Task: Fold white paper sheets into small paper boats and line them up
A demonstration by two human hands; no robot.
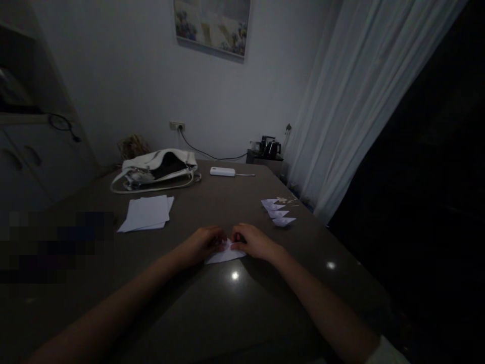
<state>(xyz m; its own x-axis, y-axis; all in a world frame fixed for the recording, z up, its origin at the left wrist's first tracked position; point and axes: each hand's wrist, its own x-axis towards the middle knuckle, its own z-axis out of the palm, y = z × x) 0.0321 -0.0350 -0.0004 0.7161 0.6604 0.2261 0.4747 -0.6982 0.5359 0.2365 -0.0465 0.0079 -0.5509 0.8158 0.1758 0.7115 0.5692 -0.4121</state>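
Observation:
A folded sheet of white paper point(226, 255) rests on the dark table in front of me, its lower edge wide and its top narrower. My left hand point(207, 242) grips it from the left, fingers curled at the upper part. From the other side my right hand point(253, 240) pinches it near the top. The fingertips almost meet, and they hide part of the folds. Beyond my right hand several folded paper boats point(283, 221) stand in a row. A stack of white paper sheets point(147, 212) lies to the left, past my left hand.
A white handbag point(161, 169) sits at the back left of the table point(212, 308). Near the far edge lies a white power bank point(222, 172) with a short cable. Small scraps point(285, 200) are by the boats. A black kettle point(272, 147) stands beyond, beside a curtain point(333, 101).

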